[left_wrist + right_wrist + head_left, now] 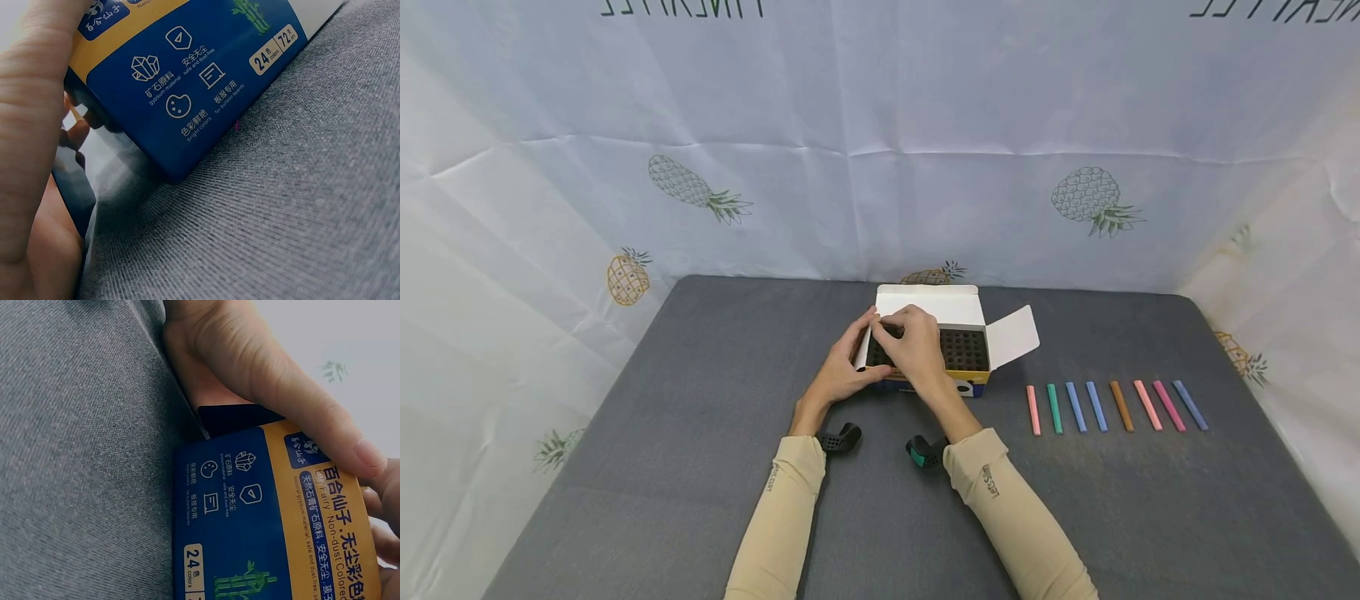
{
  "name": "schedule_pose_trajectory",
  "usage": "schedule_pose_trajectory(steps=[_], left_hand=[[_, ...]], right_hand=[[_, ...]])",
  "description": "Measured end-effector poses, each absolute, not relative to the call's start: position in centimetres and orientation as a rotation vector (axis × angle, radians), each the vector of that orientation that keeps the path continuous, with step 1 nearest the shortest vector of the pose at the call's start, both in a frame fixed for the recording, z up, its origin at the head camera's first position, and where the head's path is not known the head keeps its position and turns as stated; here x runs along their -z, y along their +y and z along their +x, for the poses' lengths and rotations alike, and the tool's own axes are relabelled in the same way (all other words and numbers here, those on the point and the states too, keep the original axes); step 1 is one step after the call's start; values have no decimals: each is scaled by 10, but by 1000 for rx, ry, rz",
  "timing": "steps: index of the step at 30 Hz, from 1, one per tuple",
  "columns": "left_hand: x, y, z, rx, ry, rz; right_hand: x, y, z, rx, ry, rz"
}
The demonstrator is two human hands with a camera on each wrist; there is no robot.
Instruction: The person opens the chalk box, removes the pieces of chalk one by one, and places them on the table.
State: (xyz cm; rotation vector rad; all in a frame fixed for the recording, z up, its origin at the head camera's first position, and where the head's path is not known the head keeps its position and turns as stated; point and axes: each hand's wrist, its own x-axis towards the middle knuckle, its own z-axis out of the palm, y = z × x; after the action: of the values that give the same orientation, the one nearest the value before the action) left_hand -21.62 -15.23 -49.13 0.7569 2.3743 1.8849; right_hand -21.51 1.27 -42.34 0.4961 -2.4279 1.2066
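An open chalk box (967,377), blue and yellow with white flaps, stands at the middle of the table; its black insert (964,350) has rows of round holes. My left hand (841,367) grips the box's left end, thumb on the front wall (237,487) and fingers at the far left corner. Over the insert, my right hand (919,346) has its thumb and index finger pinched together at that corner, close to the left fingertips. A small orange-yellow bit of a chalk stick (77,115) shows among the fingers in the left wrist view; the rest is hidden.
Right of the box, several chalk sticks lie in a spaced row, among them a green stick (1055,408), a brown stick (1122,406) and a magenta stick (1169,406). The box's right flap (1012,337) sticks out toward them. A pineapple-print curtain (865,208) hangs behind the grey table (715,400).
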Motion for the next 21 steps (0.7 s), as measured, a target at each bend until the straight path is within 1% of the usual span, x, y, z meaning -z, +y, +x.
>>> schedule_pose_trajectory(steps=[5, 10, 15, 21], left_hand=[[492, -153, -217, -1891, 2361, 755], [492, -153, -217, -1903, 2346, 747], [492, -153, -217, -1912, 2345, 743], [490, -151, -215, -1902, 2349, 722]], right_hand=[[422, 13, -216, -1222, -2425, 503], [410, 17, -213, -1289, -2330, 499], [399, 24, -207, -1325, -2268, 489], [394, 31, -193, -1336, -2267, 496]])
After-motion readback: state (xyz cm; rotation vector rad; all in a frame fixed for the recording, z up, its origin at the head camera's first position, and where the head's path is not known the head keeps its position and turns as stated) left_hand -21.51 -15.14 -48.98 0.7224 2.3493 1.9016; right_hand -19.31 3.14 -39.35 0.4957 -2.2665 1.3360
